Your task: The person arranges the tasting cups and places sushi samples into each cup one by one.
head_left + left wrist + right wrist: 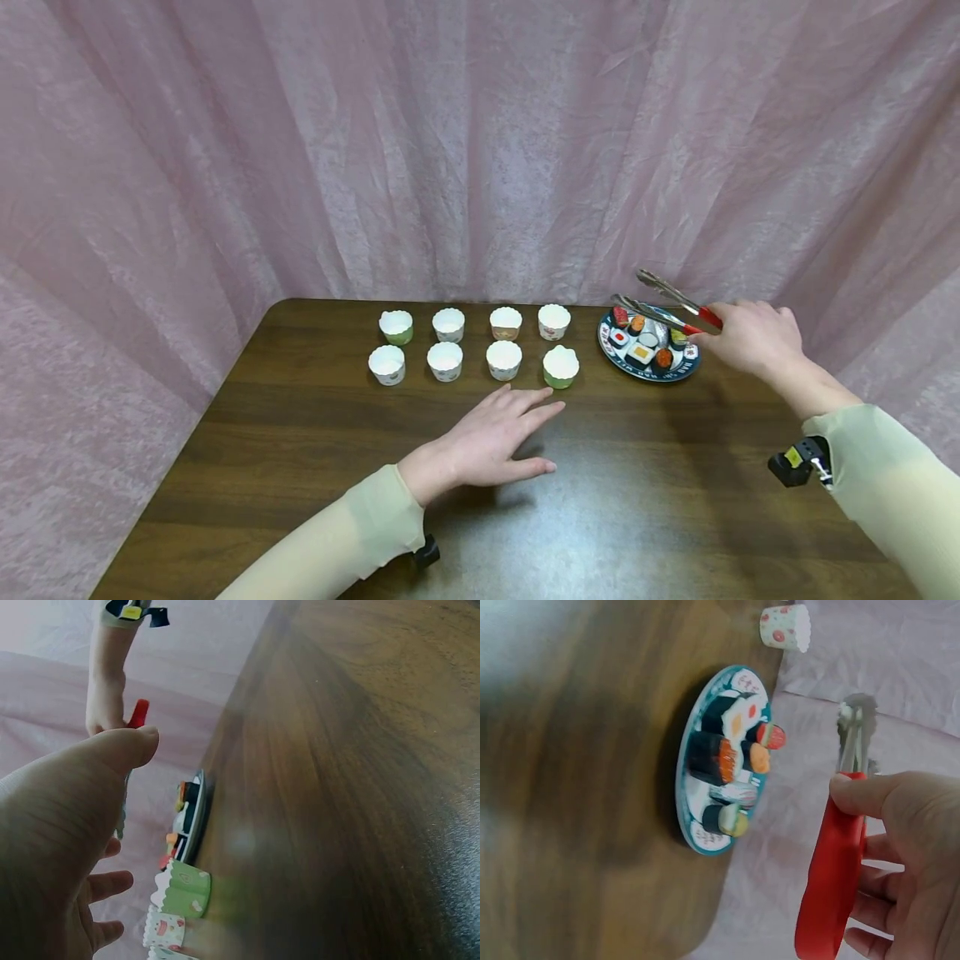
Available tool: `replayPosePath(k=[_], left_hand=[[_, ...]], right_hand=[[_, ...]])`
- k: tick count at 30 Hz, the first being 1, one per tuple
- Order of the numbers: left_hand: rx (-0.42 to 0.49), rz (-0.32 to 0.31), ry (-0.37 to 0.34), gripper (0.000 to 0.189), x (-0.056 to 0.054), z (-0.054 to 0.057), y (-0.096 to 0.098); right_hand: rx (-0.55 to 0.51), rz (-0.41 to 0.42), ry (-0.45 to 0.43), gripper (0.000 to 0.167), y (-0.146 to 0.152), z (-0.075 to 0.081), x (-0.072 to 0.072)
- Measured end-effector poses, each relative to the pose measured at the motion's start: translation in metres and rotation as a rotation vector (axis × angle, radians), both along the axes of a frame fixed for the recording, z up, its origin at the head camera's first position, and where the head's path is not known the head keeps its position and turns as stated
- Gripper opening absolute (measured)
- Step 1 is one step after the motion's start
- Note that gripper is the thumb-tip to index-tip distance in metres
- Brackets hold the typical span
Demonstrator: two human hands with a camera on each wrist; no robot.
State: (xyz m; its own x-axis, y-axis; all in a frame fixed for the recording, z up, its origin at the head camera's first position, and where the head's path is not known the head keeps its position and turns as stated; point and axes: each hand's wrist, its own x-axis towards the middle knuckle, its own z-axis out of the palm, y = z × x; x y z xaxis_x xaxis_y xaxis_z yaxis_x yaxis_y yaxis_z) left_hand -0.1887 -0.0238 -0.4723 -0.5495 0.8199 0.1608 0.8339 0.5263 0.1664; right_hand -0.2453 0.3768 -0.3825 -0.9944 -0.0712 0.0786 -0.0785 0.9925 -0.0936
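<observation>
My right hand (753, 336) grips a pair of tongs (831, 877) by the red handles. In the head view the metal tips of the tongs stand apart, above the plate's far side. Below them a round blue-rimmed plate (651, 375) bears several sushi pieces, among them one topped with orange roe (725, 761) and one with a yellow square (641, 354). My left hand (491, 437) hovers over the table with fingers spread, holding nothing. Its fingertips are nearest to a green paper cup (561, 367) at the front row's right end.
Several scalloped paper cups stand in two rows left of the plate, including a white cup (387, 365) at the front left and a green one (397, 327) behind it. A pink curtain (480, 150) hangs along the back edge of the dark wooden table (300, 467).
</observation>
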Motion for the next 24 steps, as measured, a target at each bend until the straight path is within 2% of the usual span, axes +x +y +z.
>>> replayPosePath(k=[7,9,14,18,24], left_hand=[[-0.053,0.0,0.055,0.08,-0.002,0.004,0.003],[-0.067,0.0,0.079,0.08,-0.004,0.005,0.002],[-0.057,0.015,0.127,0.078,-0.011,0.013,-0.007],[0.019,0.081,0.116,0.074,-0.024,0.029,-0.023],[0.195,0.254,0.118,0.069,-0.055,0.058,-0.064]], right_hand=[[0.103,0.026,-0.057,0.049,-0.01,0.019,-0.015],[0.12,0.029,-0.079,0.049,-0.014,0.023,-0.019],[0.135,0.028,-0.137,0.036,-0.022,0.027,-0.025],[0.148,0.02,-0.172,0.032,-0.025,0.026,-0.028],[0.158,0.004,-0.191,0.03,-0.025,0.025,-0.034]])
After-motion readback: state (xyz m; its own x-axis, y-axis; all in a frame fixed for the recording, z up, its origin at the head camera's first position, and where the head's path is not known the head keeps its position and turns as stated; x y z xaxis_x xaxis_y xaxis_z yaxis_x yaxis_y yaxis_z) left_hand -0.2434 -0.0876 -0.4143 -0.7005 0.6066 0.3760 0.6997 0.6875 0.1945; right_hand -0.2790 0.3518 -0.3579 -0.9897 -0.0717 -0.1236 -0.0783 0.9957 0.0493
